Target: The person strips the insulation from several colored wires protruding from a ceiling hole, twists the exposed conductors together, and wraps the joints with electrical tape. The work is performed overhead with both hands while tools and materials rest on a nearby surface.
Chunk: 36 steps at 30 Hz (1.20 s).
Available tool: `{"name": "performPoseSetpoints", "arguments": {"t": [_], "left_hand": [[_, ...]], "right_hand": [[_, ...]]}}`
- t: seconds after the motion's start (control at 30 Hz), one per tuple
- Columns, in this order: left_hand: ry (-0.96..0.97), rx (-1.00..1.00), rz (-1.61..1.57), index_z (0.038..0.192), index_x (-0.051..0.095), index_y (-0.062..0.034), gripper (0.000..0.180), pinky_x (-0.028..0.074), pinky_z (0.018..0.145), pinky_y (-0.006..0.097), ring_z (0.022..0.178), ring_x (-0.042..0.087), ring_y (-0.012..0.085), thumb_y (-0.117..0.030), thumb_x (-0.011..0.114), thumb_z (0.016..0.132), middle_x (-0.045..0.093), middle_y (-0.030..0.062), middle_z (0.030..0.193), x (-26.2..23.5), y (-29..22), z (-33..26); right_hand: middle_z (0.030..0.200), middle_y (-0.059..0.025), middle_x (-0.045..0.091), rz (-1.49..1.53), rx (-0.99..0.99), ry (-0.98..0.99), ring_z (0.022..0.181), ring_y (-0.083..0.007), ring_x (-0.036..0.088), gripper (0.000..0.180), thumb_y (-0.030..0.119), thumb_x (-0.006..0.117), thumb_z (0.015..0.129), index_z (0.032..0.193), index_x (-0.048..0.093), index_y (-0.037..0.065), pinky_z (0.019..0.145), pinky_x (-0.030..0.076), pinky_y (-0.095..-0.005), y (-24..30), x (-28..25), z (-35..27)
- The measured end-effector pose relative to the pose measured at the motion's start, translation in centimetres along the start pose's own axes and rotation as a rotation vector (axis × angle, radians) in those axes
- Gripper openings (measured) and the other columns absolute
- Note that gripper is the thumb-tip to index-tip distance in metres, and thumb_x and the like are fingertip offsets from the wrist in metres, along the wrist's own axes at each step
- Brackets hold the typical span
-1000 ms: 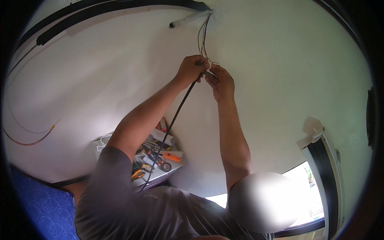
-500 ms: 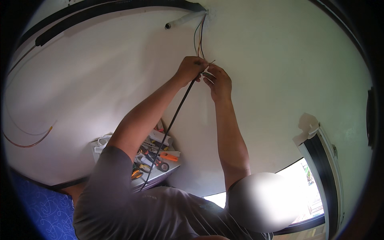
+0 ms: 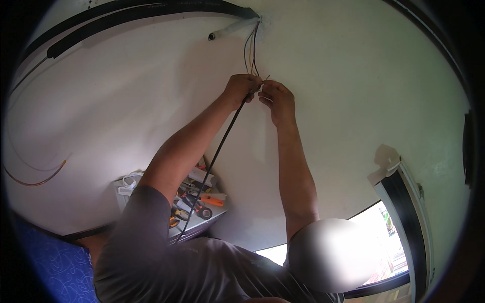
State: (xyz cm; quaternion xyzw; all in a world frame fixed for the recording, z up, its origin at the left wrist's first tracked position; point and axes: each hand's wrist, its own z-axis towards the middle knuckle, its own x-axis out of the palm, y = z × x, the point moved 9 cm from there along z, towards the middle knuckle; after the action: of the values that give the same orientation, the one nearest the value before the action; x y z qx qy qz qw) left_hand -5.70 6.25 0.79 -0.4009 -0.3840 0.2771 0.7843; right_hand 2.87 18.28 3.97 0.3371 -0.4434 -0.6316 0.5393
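Observation:
Both my arms reach up to a pale wall, where several thin coloured wires hang down from a hole. My left hand is closed around the upper end of a black cable, right where the wires come down. The cable slants down from it past the cabinet. Close beside it, my right hand pinches at a thin wire end, with thumb and forefinger together and the other fingers curled. A short wire tip sticks up between the two hands. How the wires meet the cable is hidden by my fingers.
Black foam-covered pipes run left from the hole, beside a pale pipe stub. A bent copper tube is at far left. Tools, including an orange-handled one, lie on a cabinet. A bright window is lower right.
My right hand has shifted slightly right and down, its fingers curling a little differently. My left hand keeps its grip on the cable, nearly in the same place.

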Motion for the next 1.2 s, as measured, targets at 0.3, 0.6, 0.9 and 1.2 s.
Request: {"name": "performPoseSetpoints", "arguments": {"t": [0.3,0.6,0.9,1.2], "left_hand": [[-0.044,0.053,0.092,0.1,0.072,-0.0002,0.013,0.039,0.044,0.026,0.053,0.055,0.0101,-0.012,0.068,0.098,0.065,0.0032,0.076,0.2,-1.1,-0.4],[-0.056,0.07,0.073,0.099,0.072,-0.0002,0.016,0.039,0.044,0.026,0.053,0.054,0.0101,-0.016,0.07,0.099,0.063,0.0025,0.074,0.7,-1.4,-0.7],[-0.097,0.109,0.076,0.096,0.071,0.001,0.017,0.037,0.042,0.026,0.051,0.053,0.0097,-0.016,0.071,0.098,0.062,0.0028,0.073,0.8,-1.6,-0.6],[-0.114,0.148,0.09,0.098,0.072,0.0023,0.016,0.037,0.041,0.026,0.051,0.054,0.0094,-0.013,0.07,0.096,0.063,0.0041,0.074,1.3,-2.0,-0.9]], "right_hand": [[0.1,-0.0069,0.073,-0.065,-0.057,-0.008,0.089,-0.0167,0.07,0.019,0.01,0.072,0.094,0.11,0.074,0.0,0.081,0.058,-0.0312,0.7,-0.4,0.3],[0.11,-0.0083,0.071,0.14,0.005,0.018,0.1,-0.02,0.069,0.027,0.011,0.069,0.098,0.122,0.068,-0.002,0.091,0.058,-0.0342,-0.3,-0.3,0.6],[0.102,-0.009,0.073,0.159,-0.08,-0.141,0.092,-0.0189,0.071,0.023,0.007,0.073,0.095,0.115,0.071,-0.003,0.081,0.059,-0.0312,-0.4,-0.5,0.0],[0.102,-0.0107,0.077,-0.37,-0.503,-0.431,0.092,-0.0211,0.072,0.015,0.015,0.078,0.094,0.101,0.079,0.001,0.083,0.055,-0.0348,2.5,-0.9,-2.2]]}}
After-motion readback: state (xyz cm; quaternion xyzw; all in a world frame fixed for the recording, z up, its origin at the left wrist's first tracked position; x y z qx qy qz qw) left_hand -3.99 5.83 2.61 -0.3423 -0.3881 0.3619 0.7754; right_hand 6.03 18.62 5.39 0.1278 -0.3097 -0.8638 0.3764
